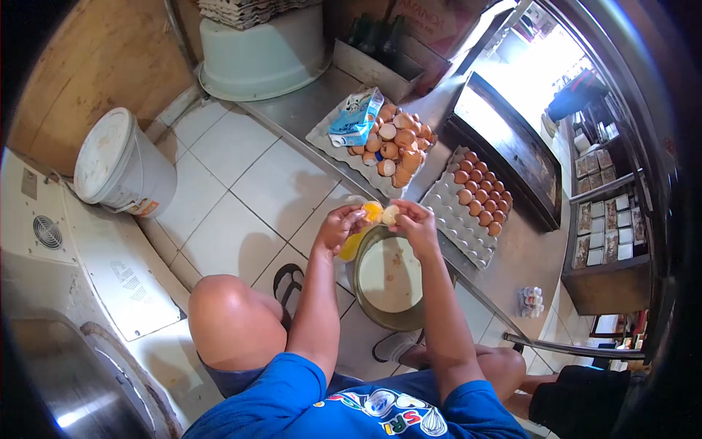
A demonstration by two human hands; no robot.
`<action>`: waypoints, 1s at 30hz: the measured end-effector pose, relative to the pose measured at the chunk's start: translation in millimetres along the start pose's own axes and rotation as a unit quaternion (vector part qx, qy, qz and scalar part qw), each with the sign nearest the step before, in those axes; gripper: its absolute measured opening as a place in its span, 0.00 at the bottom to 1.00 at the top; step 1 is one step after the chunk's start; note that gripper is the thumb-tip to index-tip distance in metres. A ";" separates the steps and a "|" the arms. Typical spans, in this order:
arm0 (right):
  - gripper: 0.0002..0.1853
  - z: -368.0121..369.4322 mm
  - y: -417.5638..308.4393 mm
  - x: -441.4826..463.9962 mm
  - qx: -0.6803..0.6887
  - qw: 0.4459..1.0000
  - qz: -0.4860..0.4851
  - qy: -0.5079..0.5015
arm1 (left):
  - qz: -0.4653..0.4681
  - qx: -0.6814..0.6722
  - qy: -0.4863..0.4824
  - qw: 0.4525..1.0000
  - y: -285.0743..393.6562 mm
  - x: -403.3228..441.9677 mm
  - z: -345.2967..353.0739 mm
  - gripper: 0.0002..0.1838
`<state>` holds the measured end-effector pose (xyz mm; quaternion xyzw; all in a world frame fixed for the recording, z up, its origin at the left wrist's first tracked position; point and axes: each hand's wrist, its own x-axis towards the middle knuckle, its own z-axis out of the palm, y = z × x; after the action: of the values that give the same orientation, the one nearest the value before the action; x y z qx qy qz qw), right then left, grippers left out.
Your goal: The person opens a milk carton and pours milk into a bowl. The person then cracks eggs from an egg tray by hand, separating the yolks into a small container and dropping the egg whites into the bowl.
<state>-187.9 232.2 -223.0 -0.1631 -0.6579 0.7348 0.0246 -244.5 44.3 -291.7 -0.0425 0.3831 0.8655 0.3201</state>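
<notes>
My left hand [344,227] is closed on an eggshell half with a yolk [373,212] in it. Close beside it, my right hand [415,227] pinches the other eggshell half [391,215], its pale inside showing. Both hands are above a large bowl [356,282] of creamy liquid [384,274] with a few brownish bits on the surface. A container of yellow yolk [350,247] sits left of the bowl, partly hidden by my left hand.
On the steel counter are a carton tray [319,137] heaped with broken shells and a blue carton [356,121], a tray [446,208] partly filled with brown eggs, and a dark baking pan [504,146]. A lidded white bucket [150,175] stands on the left. Another person's leg [585,399] is at lower right.
</notes>
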 end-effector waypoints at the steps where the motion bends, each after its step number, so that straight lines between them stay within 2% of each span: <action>1: 0.16 -8.6 1.6 -8.3 0.022 1.000 0.010 0.014 | -0.009 0.009 -0.016 1.000 -5.4 0.7 2.2 0.10; 2: 0.16 -18.3 6.4 -15.6 0.023 0.999 0.010 0.021 | -0.015 0.011 -0.020 1.000 -13.3 4.4 3.0 0.10; 4: 0.15 -41.2 27.1 -30.9 -0.138 0.988 -0.015 0.070 | -0.001 0.223 -0.027 0.975 -41.2 16.9 -0.8 0.11; 6: 0.13 -59.5 47.5 -44.1 -0.293 0.948 -0.034 0.117 | 0.018 0.426 -0.040 0.904 -66.5 24.5 0.6 0.12; 7: 0.13 -62.9 53.4 -49.3 -0.291 0.948 -0.032 0.124 | 0.014 0.428 -0.046 0.902 -73.7 21.7 8.1 0.12; 9: 0.13 -62.1 63.3 -57.2 -0.459 0.880 -0.024 0.122 | 0.054 0.556 0.008 0.829 -87.2 9.9 28.4 0.11; 11: 0.12 -63.2 72.7 -62.8 -0.613 0.782 -0.016 0.112 | 0.098 0.668 0.064 0.735 -99.8 0.1 41.4 0.11; 17: 0.10 -77.3 105.8 -70.6 -0.653 0.747 -0.051 0.116 | 0.156 0.685 0.109 0.704 -120.7 -3.0 40.8 0.12; 19: 0.10 -85.8 114.5 -68.9 -0.470 0.870 -0.005 0.148 | 0.149 0.668 0.125 0.718 -114.8 1.1 35.0 0.12; 21: 0.10 -92.7 122.7 -67.8 -0.264 0.948 0.042 0.170 | 0.142 0.650 0.142 0.733 -109.0 5.0 31.3 0.12; 22: 0.10 -91.5 119.6 -69.1 -0.265 0.948 0.040 0.170 | 0.143 0.650 0.141 0.733 -104.8 4.6 34.5 0.12; 24: 0.11 -89.5 112.5 -70.9 -0.111 0.979 0.067 0.156 | 0.072 0.497 0.086 0.861 -96.3 4.0 40.5 0.13; 26: 0.12 -82.9 100.6 -72.7 0.043 0.986 0.094 0.132 | 0.000 0.318 0.028 0.948 -92.6 5.9 39.5 0.13; 27: 0.12 -79.3 93.9 -73.0 0.040 0.987 0.093 0.128 | 0.011 0.334 0.008 0.942 -95.8 7.8 39.8 0.13; 29: 0.14 -69.9 75.0 -74.9 0.169 0.972 0.109 0.118 | 0.028 0.348 -0.010 0.937 -91.6 0.7 52.1 0.13; 30: 0.14 -65.3 65.5 -73.9 0.232 0.959 0.117 0.112 | 0.031 0.447 -0.009 0.894 -78.2 -12.0 66.8 0.12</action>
<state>-88.5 267.6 -276.8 -0.3101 -0.4390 0.8419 0.0489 -177.7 123.4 -290.6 0.1248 0.7278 0.6125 0.2821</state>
